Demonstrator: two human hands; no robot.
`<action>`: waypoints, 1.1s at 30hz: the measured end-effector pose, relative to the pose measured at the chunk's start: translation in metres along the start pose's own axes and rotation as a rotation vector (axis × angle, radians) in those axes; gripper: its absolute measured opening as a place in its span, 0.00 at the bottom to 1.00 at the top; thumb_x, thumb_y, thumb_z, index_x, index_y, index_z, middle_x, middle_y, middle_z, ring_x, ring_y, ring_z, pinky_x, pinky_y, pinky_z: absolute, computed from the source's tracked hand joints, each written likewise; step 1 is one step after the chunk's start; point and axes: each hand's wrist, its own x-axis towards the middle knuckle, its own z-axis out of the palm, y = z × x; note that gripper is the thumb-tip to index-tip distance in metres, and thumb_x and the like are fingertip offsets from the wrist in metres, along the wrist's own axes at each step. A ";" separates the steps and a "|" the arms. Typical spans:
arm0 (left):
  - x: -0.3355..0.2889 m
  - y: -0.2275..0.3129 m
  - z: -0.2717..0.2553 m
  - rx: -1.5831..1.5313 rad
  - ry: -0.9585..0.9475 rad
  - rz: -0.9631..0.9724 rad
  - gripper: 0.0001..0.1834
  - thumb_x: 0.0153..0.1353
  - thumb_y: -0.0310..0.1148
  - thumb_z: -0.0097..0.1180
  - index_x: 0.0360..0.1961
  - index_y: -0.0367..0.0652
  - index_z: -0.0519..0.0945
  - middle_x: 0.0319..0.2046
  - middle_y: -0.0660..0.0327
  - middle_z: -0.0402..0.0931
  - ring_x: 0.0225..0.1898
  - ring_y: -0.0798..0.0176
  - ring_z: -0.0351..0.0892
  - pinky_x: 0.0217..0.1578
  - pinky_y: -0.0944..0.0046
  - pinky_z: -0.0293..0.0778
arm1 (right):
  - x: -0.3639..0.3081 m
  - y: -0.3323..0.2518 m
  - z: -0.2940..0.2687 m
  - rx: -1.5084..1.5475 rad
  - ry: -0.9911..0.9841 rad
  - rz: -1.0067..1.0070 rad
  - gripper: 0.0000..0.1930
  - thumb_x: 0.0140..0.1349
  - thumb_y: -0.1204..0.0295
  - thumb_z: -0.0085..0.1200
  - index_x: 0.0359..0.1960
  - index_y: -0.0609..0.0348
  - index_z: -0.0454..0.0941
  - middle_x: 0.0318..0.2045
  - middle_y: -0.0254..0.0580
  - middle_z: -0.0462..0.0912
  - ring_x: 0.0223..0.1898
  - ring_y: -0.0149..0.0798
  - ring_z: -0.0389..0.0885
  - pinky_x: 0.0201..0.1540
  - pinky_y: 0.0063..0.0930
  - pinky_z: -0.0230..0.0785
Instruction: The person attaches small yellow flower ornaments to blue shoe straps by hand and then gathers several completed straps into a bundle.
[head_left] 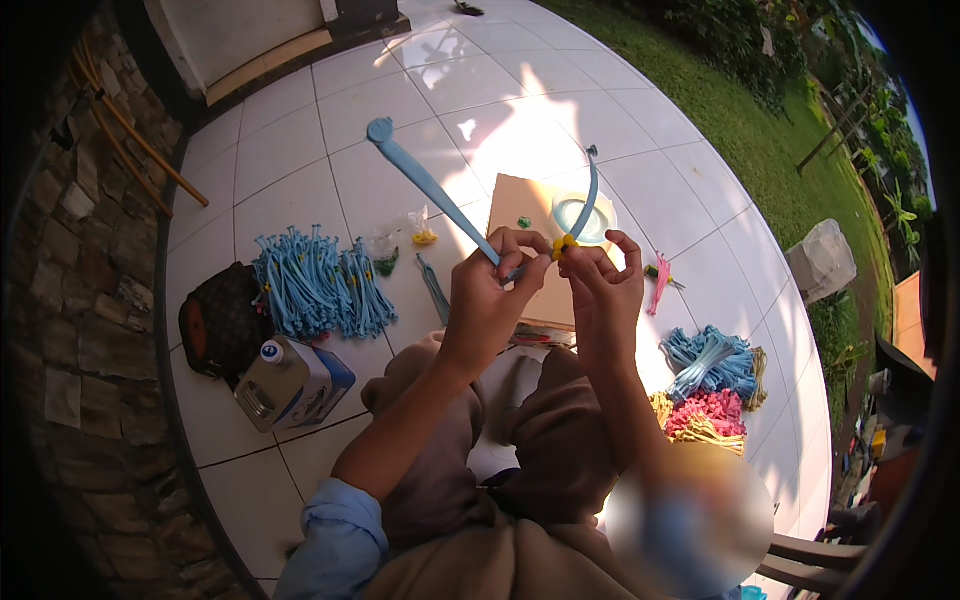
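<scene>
A long light blue strap (430, 190) with a round flat end runs up and to the left from my left hand (488, 295). The fingers of that hand are closed on the strap, pinching it close to a small yellow flower-shaped piece (564, 247). My right hand (606, 295) pinches at the yellow piece from the other side, thumb and index finger together and another finger raised. From there the strap's thinner end (592, 185) rises up to a small dark tip. Fingers hide exactly how strap and yellow piece join.
Behind my hands a cardboard sheet (510, 205) bears a round translucent container (585, 216). Bundles of blue straps (315, 285) lie left, near a dark bag (222, 320) and a jerrycan (295, 385). More blue bundles (710, 362) and pink ones (708, 412) lie right.
</scene>
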 end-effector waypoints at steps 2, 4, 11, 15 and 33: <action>0.000 0.000 -0.001 0.005 -0.026 -0.020 0.17 0.55 0.21 0.53 0.18 0.41 0.57 0.31 0.57 0.74 0.27 0.75 0.70 0.29 0.73 0.68 | 0.000 0.001 -0.001 0.016 0.009 -0.010 0.28 0.51 0.80 0.57 0.49 0.62 0.53 0.29 0.43 0.76 0.33 0.33 0.74 0.42 0.23 0.65; 0.001 -0.002 -0.002 -0.007 -0.048 -0.032 0.17 0.55 0.21 0.53 0.19 0.41 0.56 0.32 0.56 0.74 0.28 0.75 0.70 0.30 0.73 0.68 | 0.000 0.002 -0.002 -0.034 0.022 -0.051 0.27 0.51 0.79 0.58 0.48 0.62 0.53 0.30 0.43 0.75 0.32 0.33 0.75 0.42 0.24 0.65; 0.001 0.001 -0.002 -0.119 -0.019 -0.115 0.17 0.55 0.21 0.52 0.20 0.43 0.56 0.31 0.58 0.74 0.29 0.75 0.70 0.32 0.74 0.69 | -0.001 0.003 0.005 -0.137 -0.075 -0.063 0.28 0.55 0.76 0.55 0.51 0.60 0.49 0.31 0.46 0.74 0.31 0.33 0.74 0.41 0.25 0.66; 0.001 -0.004 -0.001 -0.043 0.014 -0.090 0.17 0.55 0.22 0.53 0.19 0.43 0.56 0.31 0.57 0.74 0.28 0.75 0.70 0.31 0.74 0.69 | 0.000 0.004 0.008 -0.128 -0.081 -0.165 0.30 0.56 0.76 0.54 0.53 0.58 0.46 0.28 0.44 0.75 0.31 0.31 0.74 0.40 0.24 0.65; 0.028 0.008 -0.021 -0.285 0.090 -0.175 0.15 0.53 0.22 0.57 0.30 0.44 0.60 0.29 0.56 0.73 0.26 0.71 0.70 0.26 0.73 0.67 | 0.026 0.024 -0.012 -0.333 -0.342 -0.134 0.21 0.64 0.65 0.42 0.54 0.67 0.58 0.54 0.46 0.52 0.52 0.43 0.69 0.52 0.32 0.63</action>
